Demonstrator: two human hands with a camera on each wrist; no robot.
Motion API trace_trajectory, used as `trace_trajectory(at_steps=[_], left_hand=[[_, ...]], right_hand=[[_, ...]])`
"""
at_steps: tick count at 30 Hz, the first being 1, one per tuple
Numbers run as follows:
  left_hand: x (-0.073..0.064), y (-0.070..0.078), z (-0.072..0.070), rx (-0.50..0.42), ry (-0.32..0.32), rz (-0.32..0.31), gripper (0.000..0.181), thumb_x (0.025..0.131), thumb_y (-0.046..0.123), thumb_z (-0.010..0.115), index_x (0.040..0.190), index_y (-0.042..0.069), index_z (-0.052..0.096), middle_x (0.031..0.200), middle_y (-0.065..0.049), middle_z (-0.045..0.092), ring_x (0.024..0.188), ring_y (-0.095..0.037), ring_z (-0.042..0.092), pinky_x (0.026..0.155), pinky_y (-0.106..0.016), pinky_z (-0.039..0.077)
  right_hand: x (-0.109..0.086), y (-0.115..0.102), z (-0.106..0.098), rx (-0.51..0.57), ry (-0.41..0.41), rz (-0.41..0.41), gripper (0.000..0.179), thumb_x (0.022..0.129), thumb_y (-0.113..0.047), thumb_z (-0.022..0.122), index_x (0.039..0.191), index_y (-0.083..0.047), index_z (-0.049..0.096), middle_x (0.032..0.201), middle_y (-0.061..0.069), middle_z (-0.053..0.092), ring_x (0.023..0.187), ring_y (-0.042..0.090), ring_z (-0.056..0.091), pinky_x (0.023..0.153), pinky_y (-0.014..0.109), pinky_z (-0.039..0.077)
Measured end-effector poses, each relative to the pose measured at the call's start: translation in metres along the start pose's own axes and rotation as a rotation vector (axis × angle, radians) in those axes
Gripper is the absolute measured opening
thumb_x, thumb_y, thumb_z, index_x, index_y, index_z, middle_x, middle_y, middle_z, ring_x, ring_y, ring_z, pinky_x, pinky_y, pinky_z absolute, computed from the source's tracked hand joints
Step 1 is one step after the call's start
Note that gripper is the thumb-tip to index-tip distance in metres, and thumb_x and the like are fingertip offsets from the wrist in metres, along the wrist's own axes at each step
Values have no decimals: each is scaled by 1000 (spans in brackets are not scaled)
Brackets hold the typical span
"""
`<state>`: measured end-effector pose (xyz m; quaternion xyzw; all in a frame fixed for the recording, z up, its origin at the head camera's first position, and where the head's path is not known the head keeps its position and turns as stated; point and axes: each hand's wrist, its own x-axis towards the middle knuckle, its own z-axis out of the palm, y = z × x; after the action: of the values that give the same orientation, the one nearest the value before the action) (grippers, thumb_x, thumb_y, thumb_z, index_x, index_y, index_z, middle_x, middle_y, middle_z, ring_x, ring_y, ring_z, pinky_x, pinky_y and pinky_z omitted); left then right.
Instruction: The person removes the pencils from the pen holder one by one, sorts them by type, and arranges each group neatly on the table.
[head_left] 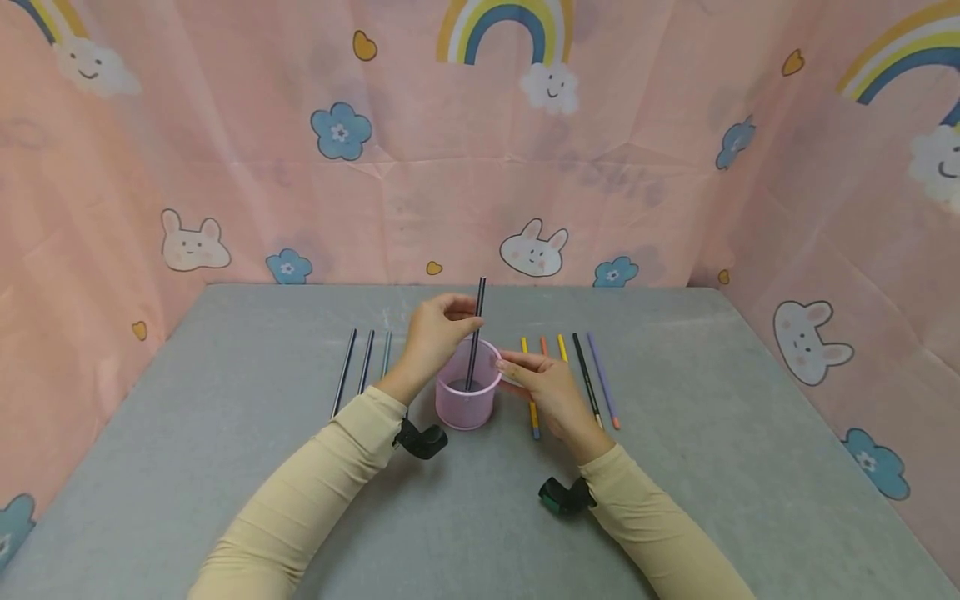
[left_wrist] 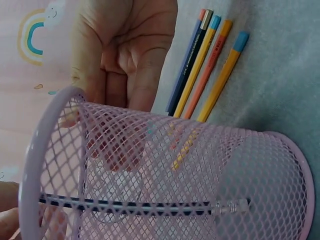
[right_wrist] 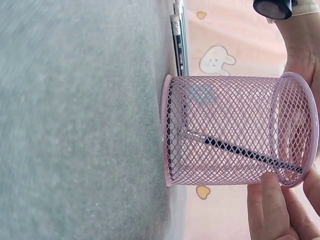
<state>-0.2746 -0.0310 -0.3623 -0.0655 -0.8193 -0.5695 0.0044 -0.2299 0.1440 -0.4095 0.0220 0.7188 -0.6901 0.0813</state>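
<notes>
A pink mesh pen holder (head_left: 465,410) stands upright on the grey table. My left hand (head_left: 435,333) is over its rim, pinching a dark striped pencil (head_left: 481,298) between thumb and fingers. That pencil leans inside the holder with its eraser end (left_wrist: 235,206) down near the bottom, as the left wrist view shows through the mesh. At the right side of the rim, my right hand (head_left: 553,392) holds the holder, thumb at the top edge and fingers (right_wrist: 274,205) against the outer wall.
Left of the holder lie several dark and bluish pencils (head_left: 343,375), partly behind the left arm. To the right is a row of coloured pencils: yellow, orange, black and purple (head_left: 603,379). A pink patterned curtain (head_left: 420,200) borders the table's back and sides.
</notes>
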Motion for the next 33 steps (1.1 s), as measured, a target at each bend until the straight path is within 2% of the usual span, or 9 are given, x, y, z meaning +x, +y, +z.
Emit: trace_trajectory(at_steps=[5, 9, 15, 18, 21, 26, 33], left_hand=[[-1, 2, -1, 8, 19, 2, 26, 92, 14, 71, 116, 4, 70, 111, -12, 73, 104, -24, 69, 87, -36, 58], [-4, 11, -10, -23, 44, 33, 27, 92, 15, 71, 117, 4, 70, 111, -13, 73, 104, -25, 69, 86, -34, 57], [-8, 28, -34, -156, 126, 137, 29, 89, 10, 73, 115, -1, 69, 109, -19, 72, 96, -21, 70, 84, -26, 58], [-11, 35, -48, -209, 164, 148, 28, 88, 10, 74, 114, -2, 70, 106, -17, 73, 88, -12, 70, 82, -22, 58], [-15, 41, -62, -227, 174, 157, 28, 88, 13, 75, 112, -1, 70, 103, -15, 73, 84, -8, 69, 83, -22, 58], [-18, 40, -86, -183, 193, 152, 29, 90, 15, 73, 115, -1, 70, 104, -12, 71, 84, -7, 69, 85, -22, 58], [-17, 25, -114, -21, 196, 83, 35, 92, 18, 72, 122, 1, 68, 115, -16, 70, 81, 0, 68, 84, -19, 56]], right_hand=[[0, 0, 0, 8, -2, 3, 35, 97, -12, 64, 128, 4, 63, 130, 15, 67, 113, 18, 68, 94, 34, 57], [0, -1, 0, 18, -3, 13, 35, 97, -12, 64, 128, 4, 63, 131, 16, 66, 115, 20, 67, 93, 32, 57], [-1, 0, 0, 8, 9, 28, 36, 96, -14, 66, 127, 2, 65, 131, 17, 66, 118, 25, 67, 93, 33, 57], [-1, 0, 1, 8, 14, 29, 35, 96, -14, 67, 127, 2, 65, 131, 16, 66, 117, 23, 67, 94, 34, 56], [0, -1, 1, 14, 14, 21, 35, 96, -13, 66, 127, 3, 64, 129, 15, 67, 114, 20, 68, 95, 35, 56], [0, -2, 1, 31, 7, 11, 36, 96, -13, 66, 127, 5, 63, 126, 12, 70, 109, 14, 70, 94, 33, 56], [0, -3, 3, 26, 26, 23, 34, 96, -11, 66, 126, 4, 65, 123, 10, 71, 107, 14, 70, 91, 31, 58]])
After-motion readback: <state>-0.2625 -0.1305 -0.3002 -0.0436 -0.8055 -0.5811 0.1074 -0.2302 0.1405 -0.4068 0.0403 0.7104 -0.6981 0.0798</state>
